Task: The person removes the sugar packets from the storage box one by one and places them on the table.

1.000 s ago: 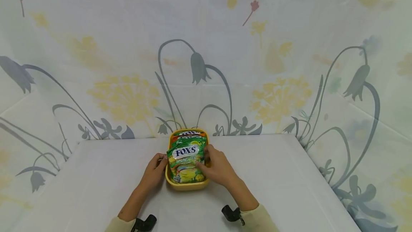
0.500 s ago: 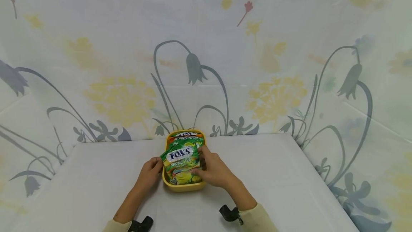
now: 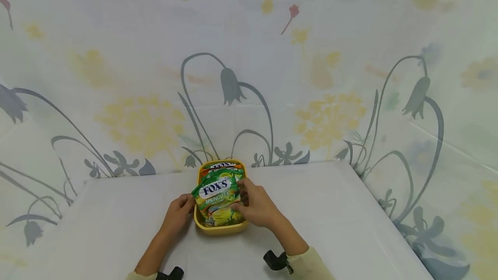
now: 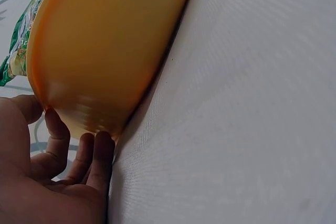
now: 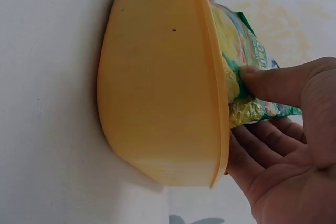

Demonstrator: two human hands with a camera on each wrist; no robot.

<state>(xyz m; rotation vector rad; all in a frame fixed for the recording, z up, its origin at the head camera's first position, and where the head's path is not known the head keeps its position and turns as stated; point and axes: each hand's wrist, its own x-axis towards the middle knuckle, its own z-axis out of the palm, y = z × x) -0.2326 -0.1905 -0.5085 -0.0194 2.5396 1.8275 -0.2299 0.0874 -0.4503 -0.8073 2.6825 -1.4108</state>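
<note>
A yellow plastic tub (image 3: 221, 230) stands on the white table, filled with candy packets. On top lies a green Fox's Spring Tea candy packet (image 3: 218, 198), tilted, its upper left corner over the tub's left rim. My right hand (image 3: 257, 204) grips this packet by its right edge, thumb on the front and fingers around the side, as the right wrist view also shows. At the tub's left side, my left hand (image 3: 178, 214) holds the rim between thumb and forefinger, with other fingertips against the outer wall (image 4: 105, 40).
Behind the green packet, an orange candy packet (image 3: 221, 166) shows its top inside the tub. The white table (image 3: 311, 211) meets a flower-printed cloth backdrop (image 3: 249, 111) just behind the tub. Black wrist mounts (image 3: 276, 260) sit at the sleeves.
The green packet has turned slightly counterclockwise in my right hand, its upper left corner passing over the tub's left rim. My left hand stays at the tub; the whole head view has shifted a little.
</note>
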